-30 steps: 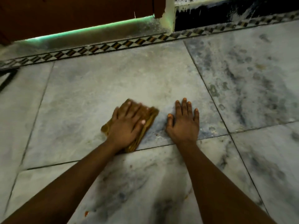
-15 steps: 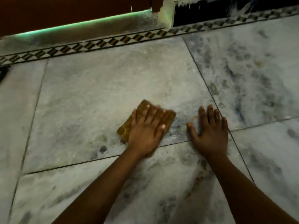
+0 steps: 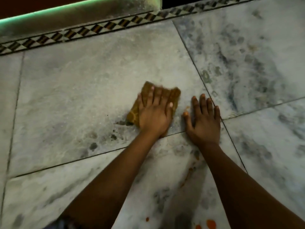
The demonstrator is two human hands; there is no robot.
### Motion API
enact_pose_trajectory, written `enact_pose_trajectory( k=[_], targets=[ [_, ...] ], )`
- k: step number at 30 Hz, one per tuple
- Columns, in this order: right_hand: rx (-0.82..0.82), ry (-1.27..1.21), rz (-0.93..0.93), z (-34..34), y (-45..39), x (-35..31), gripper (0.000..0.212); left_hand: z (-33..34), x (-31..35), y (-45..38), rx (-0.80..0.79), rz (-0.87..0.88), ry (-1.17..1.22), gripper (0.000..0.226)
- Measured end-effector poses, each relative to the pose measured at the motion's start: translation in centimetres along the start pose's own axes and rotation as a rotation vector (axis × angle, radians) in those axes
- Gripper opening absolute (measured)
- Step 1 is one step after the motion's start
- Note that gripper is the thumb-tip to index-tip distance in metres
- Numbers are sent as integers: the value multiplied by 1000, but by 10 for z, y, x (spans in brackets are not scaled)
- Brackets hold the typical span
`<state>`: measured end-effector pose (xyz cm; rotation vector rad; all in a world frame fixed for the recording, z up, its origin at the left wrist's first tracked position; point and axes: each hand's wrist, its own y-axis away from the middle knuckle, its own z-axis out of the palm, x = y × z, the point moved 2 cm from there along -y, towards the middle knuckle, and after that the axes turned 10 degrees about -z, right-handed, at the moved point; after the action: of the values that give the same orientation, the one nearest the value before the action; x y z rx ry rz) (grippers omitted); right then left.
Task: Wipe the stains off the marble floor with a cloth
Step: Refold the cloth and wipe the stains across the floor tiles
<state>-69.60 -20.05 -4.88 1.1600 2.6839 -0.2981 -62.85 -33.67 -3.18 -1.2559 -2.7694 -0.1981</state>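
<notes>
A folded brown cloth lies on the grey marble floor near the middle of the view. My left hand presses flat on the cloth with straight fingers and hides most of it. Just to its right, my right hand rests flat on the bare marble, fingers spread, at a corner where tile joints meet. Dark stains dot the tile to the left of the cloth. Orange spots sit at the bottom edge between my forearms.
A black-and-white diamond border strip runs across the far side, with a raised threshold lit green behind it. The tile at the right carries grey smudges and veining.
My left hand has slid the cloth to the right over the tile, uncovering dark stains on its left. My right hand stays flat on the floor beside it; the view has tilted down.
</notes>
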Motion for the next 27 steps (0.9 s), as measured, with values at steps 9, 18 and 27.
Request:
enact_pose_trajectory(
  k=[9,18,27],
  targets=[
    [47,-59,32,1,0,1,72,-11,-51,-14,7,-168,-57,54],
    [72,-22,10,-7,12,12,66,-2,-18,35,37,108,45,55],
    [50,9,98,-8,34,22,70,1,42,-52,-36,-123,42,51]
  ],
)
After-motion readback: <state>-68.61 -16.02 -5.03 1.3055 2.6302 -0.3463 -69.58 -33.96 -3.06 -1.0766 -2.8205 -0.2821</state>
